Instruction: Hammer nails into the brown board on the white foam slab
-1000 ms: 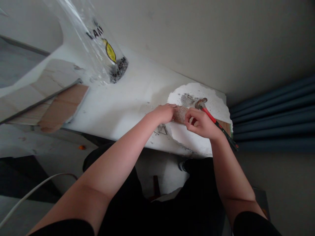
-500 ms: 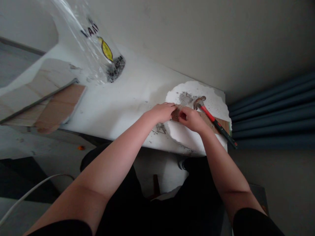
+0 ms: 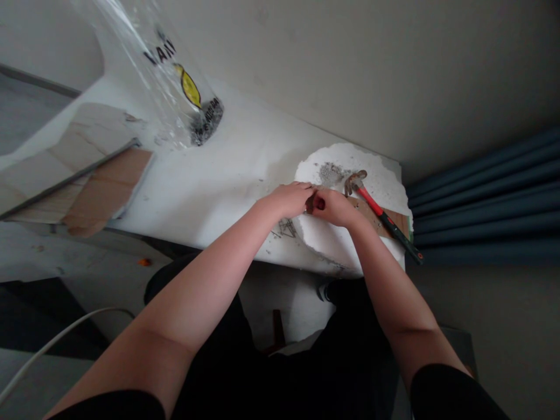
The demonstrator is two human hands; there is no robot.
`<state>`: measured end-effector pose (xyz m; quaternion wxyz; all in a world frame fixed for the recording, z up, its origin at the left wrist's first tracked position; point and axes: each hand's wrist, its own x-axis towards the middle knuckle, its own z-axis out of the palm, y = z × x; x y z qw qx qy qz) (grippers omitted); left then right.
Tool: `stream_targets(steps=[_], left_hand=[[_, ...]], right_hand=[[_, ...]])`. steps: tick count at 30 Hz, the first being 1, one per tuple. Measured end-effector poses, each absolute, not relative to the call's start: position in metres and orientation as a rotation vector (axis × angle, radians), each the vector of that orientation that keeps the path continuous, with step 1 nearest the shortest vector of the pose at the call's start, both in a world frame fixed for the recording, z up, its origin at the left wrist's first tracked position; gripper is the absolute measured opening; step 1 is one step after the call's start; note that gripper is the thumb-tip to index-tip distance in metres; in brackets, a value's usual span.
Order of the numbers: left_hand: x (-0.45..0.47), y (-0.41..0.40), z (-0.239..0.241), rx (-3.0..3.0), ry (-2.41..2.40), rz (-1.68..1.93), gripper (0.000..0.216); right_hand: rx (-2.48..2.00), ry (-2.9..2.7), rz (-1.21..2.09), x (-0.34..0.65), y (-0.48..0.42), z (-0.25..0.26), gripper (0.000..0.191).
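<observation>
My left hand (image 3: 292, 199) is closed over the left end of a brown board (image 3: 370, 214), fingers across its top and thumb by the near edge. Beside it, nearly touching, my right hand (image 3: 333, 206) is curled above the same board. Its fingertips are pinched together, and whatever they hold is too small or hidden to make out. Just right of my hands lies a claw hammer (image 3: 371, 201) with a red and black handle, its head toward the wall. Beneath these is a white sheet (image 3: 336, 239) with a scalloped edge, bearing grey crumbs (image 3: 331, 174) beyond my hands.
Thin dark nails or wires (image 3: 286, 228) lie left of the white sheet. A clear plastic bag (image 3: 175, 87) with grey bits at its bottom stands on the white table (image 3: 210, 186). Brown and pale boards (image 3: 109, 189) lie at left. Blue curtains (image 3: 481, 198) hang at right.
My right hand has moved slightly left along the board, closer to my left hand. My left hand and the hammer stay about where they were.
</observation>
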<state>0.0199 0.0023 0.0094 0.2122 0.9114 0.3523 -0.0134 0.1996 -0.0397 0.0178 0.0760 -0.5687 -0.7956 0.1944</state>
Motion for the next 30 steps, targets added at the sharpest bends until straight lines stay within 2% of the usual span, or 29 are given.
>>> stream_targets(steps=[12, 18, 25, 30], left_hand=[[0.020, 0.000, 0.013, 2.530, 0.981, -0.038, 0.052], [0.019, 0.003, 0.008, 2.551, 0.946, 0.009, 0.050], [0.018, 0.002, 0.011, 2.548, 0.969, -0.029, 0.049], [0.017, 0.001, 0.013, 2.535, 0.969, -0.049, 0.055]], right_hand=[[-1.696, -2.441, 0.625, 0.198, -0.035, 0.021, 0.008], [-1.428, -2.422, 0.699, 0.208, -0.041, 0.022, 0.003], [-1.352, -2.417, 0.605, 0.210, -0.041, 0.011, 0.011], [-1.382, -2.192, 0.637, 0.211, -0.045, 0.036, 0.011]])
